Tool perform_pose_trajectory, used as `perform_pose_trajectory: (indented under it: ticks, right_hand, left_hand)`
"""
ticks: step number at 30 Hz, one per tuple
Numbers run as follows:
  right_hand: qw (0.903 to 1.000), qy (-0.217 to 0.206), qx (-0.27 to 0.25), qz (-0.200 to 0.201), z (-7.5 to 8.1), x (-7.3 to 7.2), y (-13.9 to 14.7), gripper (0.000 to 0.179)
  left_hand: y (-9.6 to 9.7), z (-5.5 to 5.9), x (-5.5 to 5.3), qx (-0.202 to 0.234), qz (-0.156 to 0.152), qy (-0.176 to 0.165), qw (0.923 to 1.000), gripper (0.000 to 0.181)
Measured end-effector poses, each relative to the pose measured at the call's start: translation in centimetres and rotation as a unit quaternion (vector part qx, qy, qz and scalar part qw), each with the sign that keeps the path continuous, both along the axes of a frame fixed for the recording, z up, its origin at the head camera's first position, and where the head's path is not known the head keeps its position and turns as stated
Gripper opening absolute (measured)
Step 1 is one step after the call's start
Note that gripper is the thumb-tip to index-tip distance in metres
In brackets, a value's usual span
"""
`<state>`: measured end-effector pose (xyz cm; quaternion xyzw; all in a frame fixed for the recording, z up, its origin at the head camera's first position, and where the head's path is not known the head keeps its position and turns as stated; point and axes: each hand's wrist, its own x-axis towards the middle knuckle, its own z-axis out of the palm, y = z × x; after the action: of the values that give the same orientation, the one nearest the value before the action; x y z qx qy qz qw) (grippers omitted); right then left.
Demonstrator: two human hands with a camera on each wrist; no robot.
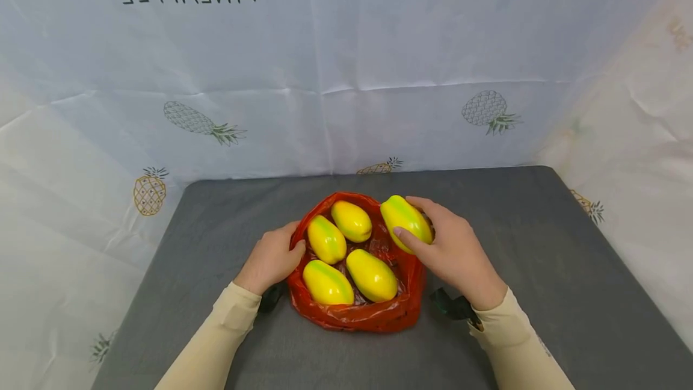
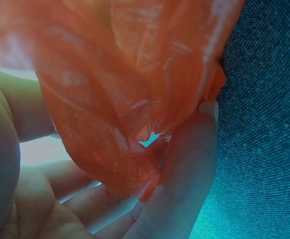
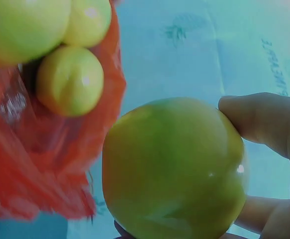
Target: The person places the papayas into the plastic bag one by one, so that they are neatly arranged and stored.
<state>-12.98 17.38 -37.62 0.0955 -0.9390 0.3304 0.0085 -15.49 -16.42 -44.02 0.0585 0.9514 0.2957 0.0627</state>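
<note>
A red plastic bag [image 1: 368, 319] stands with its mouth rolled wide. Several glossy yellow-green papayas [image 1: 372, 275] lie inside it. At the bag's left rim is my left hand [image 1: 271, 259], thumb over the edge and fingers outside, gripping the plastic; the left wrist view shows the thin red film [image 2: 105, 99] between thumb and fingers. Over the right rim, my right hand [image 1: 457, 251] holds one more papaya [image 1: 400, 218] between thumb and fingers. In the right wrist view this papaya [image 3: 174, 169] is beside the bag's opening, apart from the others.
The bag rests on a dark grey table [image 1: 509, 215] with its far edge against a white cloth [image 1: 411, 47] printed with pineapples and lettering. Similar cloth hangs at both sides. Dark straps [image 1: 453, 306] show at the wrists.
</note>
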Motion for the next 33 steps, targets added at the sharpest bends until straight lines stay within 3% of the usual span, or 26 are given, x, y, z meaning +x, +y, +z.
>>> perform_pose_trajectory:
  ticks: [19,33]
  right_hand:
    - [0.9996,0.004,0.018,0.022,-3.1,-0.1,-2.7,0.063]
    - [0.999,0.001,0.042,0.016,-3.8,-0.5,-2.7,0.06]
  left_hand:
    - [0.0,0.0,-0.1,-0.005,-0.002,-0.006,1.0,0.05]
    - [0.0,0.0,-0.2,-0.007,-0.005,0.002,1.0,0.05]
